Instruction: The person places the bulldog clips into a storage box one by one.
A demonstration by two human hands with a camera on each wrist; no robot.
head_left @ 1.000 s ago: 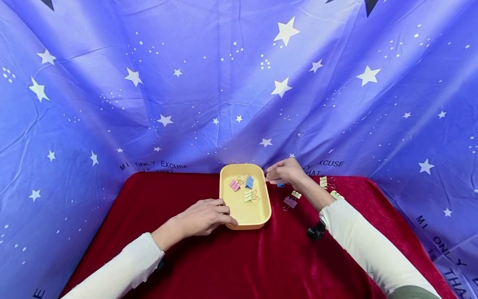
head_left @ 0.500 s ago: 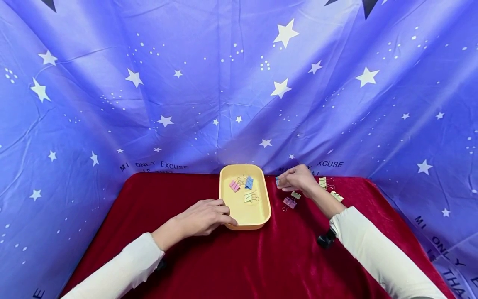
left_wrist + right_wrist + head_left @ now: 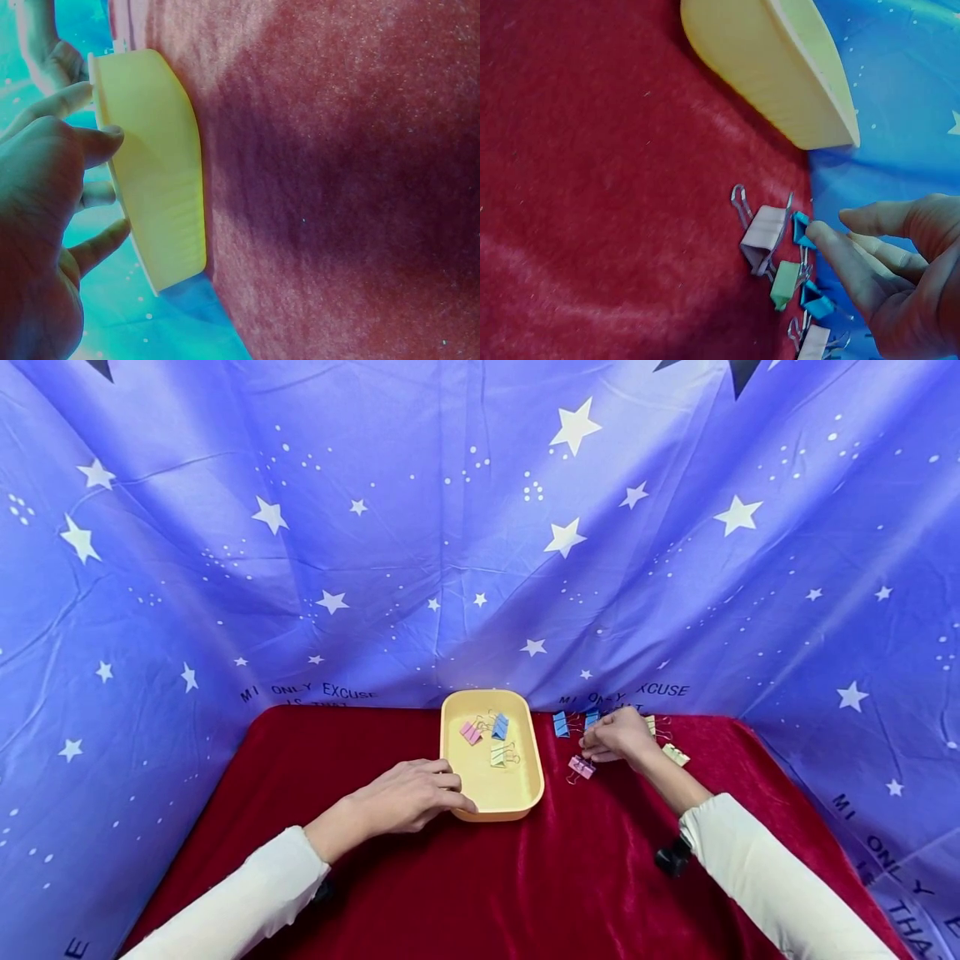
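My left hand [image 3: 408,795] holds the near left corner of a yellow plastic box [image 3: 497,811], with the thumb [image 3: 112,139] on its outer wall and fingers at the rim. Inside the box lie a pink binder clip [image 3: 472,732], a blue one [image 3: 500,727] and a pale yellow one [image 3: 499,755]. Right of the box, my right hand [image 3: 621,733] hovers over loose clips, thumb and fingers apart with nothing between them. Beneath it are a purple-pink binder clip [image 3: 582,767], two blue clips [image 3: 561,724] and a small yellow-green clip [image 3: 785,283], which the hand hides in the head view.
More pale yellow binder clips [image 3: 676,754] lie to the right of my right hand. A red velvet cloth [image 3: 360,893] covers the table. Close behind the table's far edge hangs a blue curtain [image 3: 405,543] with white stars.
My right hand has moved from beside the box to the right and a little nearer, uncovering the blue clips and covering the small yellow-green one. The left hand and box have stayed put.
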